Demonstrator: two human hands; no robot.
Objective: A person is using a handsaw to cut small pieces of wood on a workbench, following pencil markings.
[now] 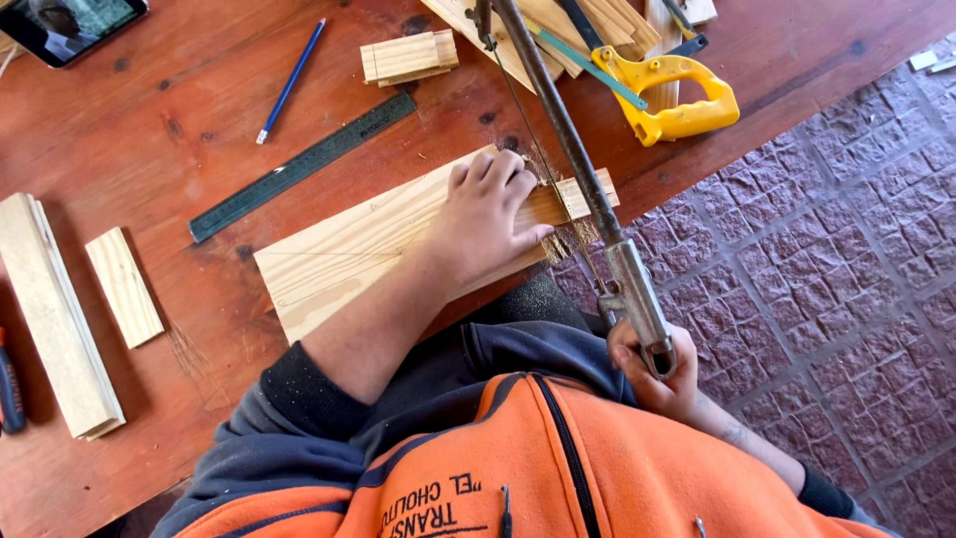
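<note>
Your right hand (652, 374) is wrapping tightly around the handle of a grey metal hacksaw (578, 164), and the fingers are covering most of that grip, so its shape is hard to make out. The saw's far end is running out of the top edge of the view. Its thin blade is barely showing as a dark line beside the frame. The saw's long axis is running from your right hand up and away from you, crossing the pale rectangular pine board (388, 239) near that board's right end.

Your left hand (488, 214) is pressing flat on the board, fingers spread and lying just beside the cut, hiding the wood beneath the palm. The board is lying on the reddish-brown wooden table (149, 139), its long axis slanting from lower left to upper right, its right end hanging over the table edge above the purple paved floor (846, 259). Sawdust is gathering at the cut.

Beyond the board, a dark green ruler (299, 169) is lying roughly parallel to it, with a blue pencil (291, 80) further off. A yellow-handled saw (677, 95) is resting well to the board's upper right, partly hidden under wood offcuts.
</note>
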